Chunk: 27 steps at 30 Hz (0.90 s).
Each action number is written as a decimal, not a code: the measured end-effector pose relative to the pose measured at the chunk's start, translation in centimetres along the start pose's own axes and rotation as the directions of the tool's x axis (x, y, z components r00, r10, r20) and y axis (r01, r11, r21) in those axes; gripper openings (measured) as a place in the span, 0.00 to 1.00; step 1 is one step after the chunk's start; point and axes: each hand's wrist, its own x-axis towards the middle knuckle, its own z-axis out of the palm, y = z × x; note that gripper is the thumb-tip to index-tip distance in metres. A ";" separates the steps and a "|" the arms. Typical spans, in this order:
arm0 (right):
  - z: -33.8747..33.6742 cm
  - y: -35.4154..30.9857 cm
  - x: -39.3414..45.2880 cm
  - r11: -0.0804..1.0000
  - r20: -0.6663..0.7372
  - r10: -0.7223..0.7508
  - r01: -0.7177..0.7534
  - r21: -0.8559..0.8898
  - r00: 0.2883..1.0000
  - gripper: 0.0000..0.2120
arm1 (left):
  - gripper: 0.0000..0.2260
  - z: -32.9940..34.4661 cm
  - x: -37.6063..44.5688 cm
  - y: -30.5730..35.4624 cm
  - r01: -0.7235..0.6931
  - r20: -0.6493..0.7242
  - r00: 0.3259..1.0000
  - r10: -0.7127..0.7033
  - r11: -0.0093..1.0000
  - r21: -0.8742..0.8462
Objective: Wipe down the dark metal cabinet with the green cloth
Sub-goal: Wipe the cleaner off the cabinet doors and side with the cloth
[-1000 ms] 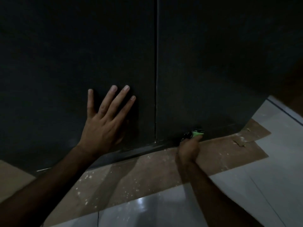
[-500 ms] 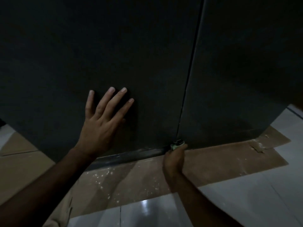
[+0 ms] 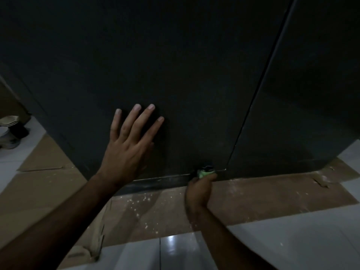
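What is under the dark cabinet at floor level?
The cabinet stands on brown cardboard sheets, speckled with pale debris, laid over glossy floor tiles. How far the cardboard runs beneath it is hidden by the cabinet itself.

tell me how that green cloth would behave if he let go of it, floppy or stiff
Probably floppy: the green cloth is bunched small inside the right hand, which stiff material would resist. It likely feels light, held by curled fingers alone. It shouldn't roll; it would probably slump onto the cardboard.

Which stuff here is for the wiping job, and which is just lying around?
For the job:
dark metal cabinet
green cloth, gripped by the right hand
left hand, flat on the cabinet

Just lying about:
cardboard sheets on the floor
shoes at far left
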 end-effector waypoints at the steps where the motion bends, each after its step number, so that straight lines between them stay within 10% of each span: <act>1: 2.1 -0.4 -1.9 0.999 0.066 -0.051 0.052 -0.002 0.996 0.26 | 0.31 0.1 -0.2 -0.2 0.002 0.007 1.000 -0.003 1.000 0.012; 5: 6.7 -2.1 -5.2 0.998 0.234 -0.069 0.068 0.011 0.970 0.22 | 0.31 0.5 -0.2 -1.0 -0.036 0.006 0.999 0.036 0.999 0.033; 12: -0.6 0.2 1.8 0.986 -0.154 0.153 -0.141 0.090 0.976 0.27 | 0.32 0.6 -0.4 -1.9 -0.082 0.051 0.996 0.079 0.994 0.072; 19: 7.9 -0.1 -5.1 0.997 0.401 -0.073 0.067 0.028 0.913 0.24 | 0.34 0.8 -0.2 -1.5 -0.065 0.054 0.997 0.061 0.995 0.075; 24: 2.8 -0.5 -0.9 0.992 -0.082 0.127 -0.128 0.005 0.988 0.25 | 0.33 1.1 -0.5 -2.3 -0.096 0.060 0.994 0.091 0.991 0.096; 27: 6.3 -1.7 -4.3 0.997 0.097 0.077 -0.074 -0.036 0.992 0.26 | 0.34 1.5 -0.5 -2.1 -0.103 0.071 0.993 0.095 0.988 0.117</act>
